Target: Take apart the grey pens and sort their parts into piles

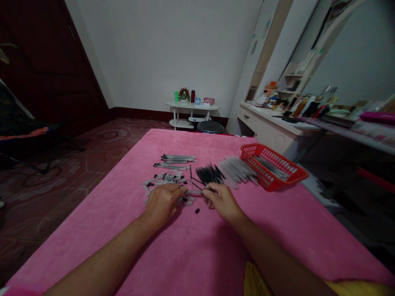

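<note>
Between my two hands lies a translucent pen barrel [194, 192], held level just above the pink cloth. My left hand [164, 201] is closed on its left end, and my right hand [222, 201] pinches the right end. Whether a refill is inside the barrel I cannot tell. Under and beyond my left hand is a loose pile of pale pen caps [165, 178] with black parts. Black-tipped refills [210, 174] lie just past my right hand, beside a heap of clear barrels [237, 170]. A small black plug [197, 211] rests on the cloth in front of my hands.
Several pens [177, 158] lie in rows behind the caps. On the right stands a red plastic basket [268, 181] with more pen pieces inside. Pink cloth [191, 255] covers the table. Farther off are a small white stand [188, 106] and a dressing table [268, 123].
</note>
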`<state>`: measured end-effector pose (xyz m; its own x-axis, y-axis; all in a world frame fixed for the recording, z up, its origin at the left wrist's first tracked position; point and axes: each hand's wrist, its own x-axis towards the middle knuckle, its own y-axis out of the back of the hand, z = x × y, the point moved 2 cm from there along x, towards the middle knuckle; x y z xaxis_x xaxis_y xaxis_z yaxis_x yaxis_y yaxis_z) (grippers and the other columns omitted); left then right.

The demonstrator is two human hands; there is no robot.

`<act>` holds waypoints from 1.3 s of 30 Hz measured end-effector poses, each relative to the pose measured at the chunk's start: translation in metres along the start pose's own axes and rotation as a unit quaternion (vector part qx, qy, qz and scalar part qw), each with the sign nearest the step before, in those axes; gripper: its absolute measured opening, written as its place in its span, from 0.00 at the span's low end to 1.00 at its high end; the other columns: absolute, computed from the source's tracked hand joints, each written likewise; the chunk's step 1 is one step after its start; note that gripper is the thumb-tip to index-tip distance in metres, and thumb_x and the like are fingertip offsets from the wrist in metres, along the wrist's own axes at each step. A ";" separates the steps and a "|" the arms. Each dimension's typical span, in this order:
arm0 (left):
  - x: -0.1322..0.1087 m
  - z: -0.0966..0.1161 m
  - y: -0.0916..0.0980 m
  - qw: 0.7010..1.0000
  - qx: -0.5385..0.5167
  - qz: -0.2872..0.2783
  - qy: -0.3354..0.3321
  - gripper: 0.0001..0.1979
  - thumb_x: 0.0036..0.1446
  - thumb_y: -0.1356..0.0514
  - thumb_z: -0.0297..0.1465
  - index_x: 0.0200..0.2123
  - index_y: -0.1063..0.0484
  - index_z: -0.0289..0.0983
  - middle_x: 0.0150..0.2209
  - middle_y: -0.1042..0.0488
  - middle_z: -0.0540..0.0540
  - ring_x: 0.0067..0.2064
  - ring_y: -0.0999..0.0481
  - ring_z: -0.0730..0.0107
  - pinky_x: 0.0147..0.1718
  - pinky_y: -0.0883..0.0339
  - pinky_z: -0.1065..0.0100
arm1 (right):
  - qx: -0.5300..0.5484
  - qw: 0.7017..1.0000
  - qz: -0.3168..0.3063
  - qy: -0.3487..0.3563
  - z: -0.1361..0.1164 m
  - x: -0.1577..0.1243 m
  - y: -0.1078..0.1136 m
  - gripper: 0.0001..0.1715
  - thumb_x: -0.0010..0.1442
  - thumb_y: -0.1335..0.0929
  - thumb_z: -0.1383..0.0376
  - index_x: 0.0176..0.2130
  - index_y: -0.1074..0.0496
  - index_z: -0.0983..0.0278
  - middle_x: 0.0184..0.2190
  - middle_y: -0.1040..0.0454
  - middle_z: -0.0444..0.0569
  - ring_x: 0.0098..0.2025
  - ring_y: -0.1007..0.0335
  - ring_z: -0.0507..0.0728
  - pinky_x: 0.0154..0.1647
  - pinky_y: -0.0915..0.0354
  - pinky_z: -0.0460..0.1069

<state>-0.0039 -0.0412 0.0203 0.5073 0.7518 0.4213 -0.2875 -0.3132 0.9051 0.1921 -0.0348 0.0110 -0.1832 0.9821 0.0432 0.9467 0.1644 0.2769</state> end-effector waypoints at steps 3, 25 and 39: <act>0.001 -0.001 0.001 1.000 -0.003 0.004 -0.002 0.16 0.51 0.42 0.26 0.44 0.26 0.41 0.34 0.23 0.46 0.34 0.24 0.62 0.30 0.34 0.66 | 0.007 0.999 0.023 0.028 0.000 0.002 0.007 0.05 0.52 0.36 0.67 0.30 0.30 0.65 0.20 0.33 0.41 0.21 0.36 0.49 0.22 0.39 0.44; 0.001 -0.001 0.002 0.999 -0.009 0.032 0.010 0.15 0.50 0.39 0.28 0.44 0.26 0.39 0.36 0.22 0.44 0.35 0.24 0.60 0.32 0.33 0.64 | -0.170 0.977 0.057 0.117 -0.005 -0.004 0.004 0.11 0.60 0.37 0.63 0.29 0.28 0.63 0.26 0.27 0.46 0.27 0.33 0.52 0.26 0.42 0.44; 0.004 -0.016 0.003 0.995 0.011 0.064 0.074 0.14 0.58 0.47 0.27 0.44 0.26 0.40 0.38 0.22 0.44 0.39 0.25 0.59 0.35 0.34 0.62 | -0.139 0.956 0.238 0.103 -0.030 0.010 0.114 0.11 0.51 0.33 0.60 0.23 0.30 0.64 0.18 0.32 0.45 0.20 0.38 0.52 0.22 0.44 0.46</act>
<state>-0.0159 -0.0293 0.0234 0.3430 0.7813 0.5214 -0.3225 -0.4234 0.8466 0.2900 -0.0092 0.0714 0.1765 0.8960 0.4074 0.8342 -0.3559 0.4213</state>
